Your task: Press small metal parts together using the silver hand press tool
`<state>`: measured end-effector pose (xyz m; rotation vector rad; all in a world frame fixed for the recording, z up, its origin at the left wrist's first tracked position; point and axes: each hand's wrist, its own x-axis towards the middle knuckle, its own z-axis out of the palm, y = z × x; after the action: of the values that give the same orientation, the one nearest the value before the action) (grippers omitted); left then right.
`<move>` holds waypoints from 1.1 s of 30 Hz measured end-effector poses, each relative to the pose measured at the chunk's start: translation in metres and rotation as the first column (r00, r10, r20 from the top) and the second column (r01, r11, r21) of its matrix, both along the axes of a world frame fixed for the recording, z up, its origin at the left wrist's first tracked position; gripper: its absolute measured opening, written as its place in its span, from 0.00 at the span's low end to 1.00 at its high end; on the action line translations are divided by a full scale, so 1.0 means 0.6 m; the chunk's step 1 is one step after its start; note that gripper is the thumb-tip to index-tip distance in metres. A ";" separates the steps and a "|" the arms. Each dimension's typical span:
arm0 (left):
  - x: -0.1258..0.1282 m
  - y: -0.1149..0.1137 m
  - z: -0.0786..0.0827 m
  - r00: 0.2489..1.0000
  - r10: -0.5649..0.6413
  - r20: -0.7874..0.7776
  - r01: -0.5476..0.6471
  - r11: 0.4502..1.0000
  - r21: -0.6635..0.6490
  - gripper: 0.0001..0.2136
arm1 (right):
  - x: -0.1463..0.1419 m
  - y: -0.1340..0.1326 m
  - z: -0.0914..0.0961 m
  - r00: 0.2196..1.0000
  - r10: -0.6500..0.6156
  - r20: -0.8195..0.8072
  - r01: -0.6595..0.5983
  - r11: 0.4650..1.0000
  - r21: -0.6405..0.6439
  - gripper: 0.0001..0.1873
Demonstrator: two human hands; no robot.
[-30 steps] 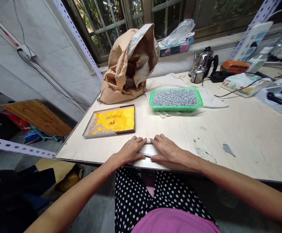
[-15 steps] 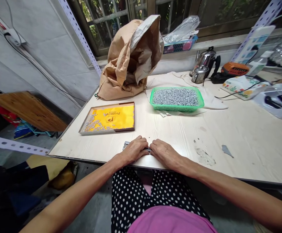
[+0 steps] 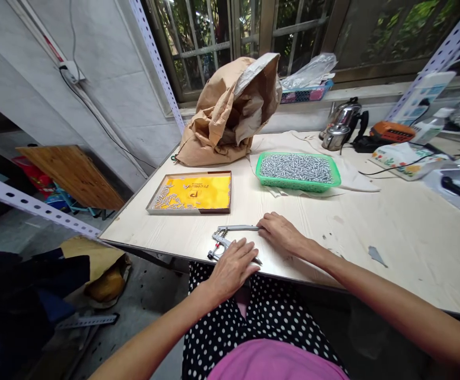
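Note:
A pair of grey metal pliers (image 3: 238,228) with a spring and a small red part lies near the table's front edge, its two handles spread apart. My left hand (image 3: 233,264) rests over the lower handle, fingers stretched out and nearly flat, with the handle's tip showing beyond them. At the end of the upper handle, the bent fingers of my right hand (image 3: 279,232) grip it. Behind the pliers lies a shallow tray (image 3: 214,211) with a yellow bottom and several small silver pins in its left part. A green basket (image 3: 299,186) heaped with similar metal pins stands behind my right hand.
A large crumpled brown paper bag (image 3: 206,142) stands at the back. On the right are a metal kettle (image 3: 346,113), an orange and black device (image 3: 390,132), a tissue pack (image 3: 406,158) and a white container (image 3: 457,184). A grey scrap (image 3: 377,255) lies on the table (image 3: 313,232).
The view has shifted, so the table things sit further right and mostly lower. My hands have come apart, and the pliers, largely covered before, now show with their handles spread.

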<state>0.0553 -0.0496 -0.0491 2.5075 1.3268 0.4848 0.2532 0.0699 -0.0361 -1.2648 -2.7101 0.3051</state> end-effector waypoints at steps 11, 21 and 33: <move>0.005 -0.010 -0.009 0.996 0.043 0.082 -0.039 0.998 -0.054 0.22 | -0.140 -0.010 0.060 0.935 0.353 0.027 -0.353 0.930 0.103 0.08; 0.005 -0.028 -0.022 0.995 0.096 0.027 -0.094 0.994 -0.059 0.28 | -0.240 -0.024 0.040 0.845 0.526 -0.095 -0.517 0.849 0.111 0.05; -0.216 0.183 0.100 0.844 0.480 -0.238 -0.428 0.871 0.241 0.11 | 0.043 0.218 0.211 0.913 -0.201 -0.355 0.342 0.850 0.400 0.16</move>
<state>-0.0742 0.0604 0.0110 2.4596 2.1092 0.3431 0.2789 0.2006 0.0903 -1.3081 -2.1300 -0.1580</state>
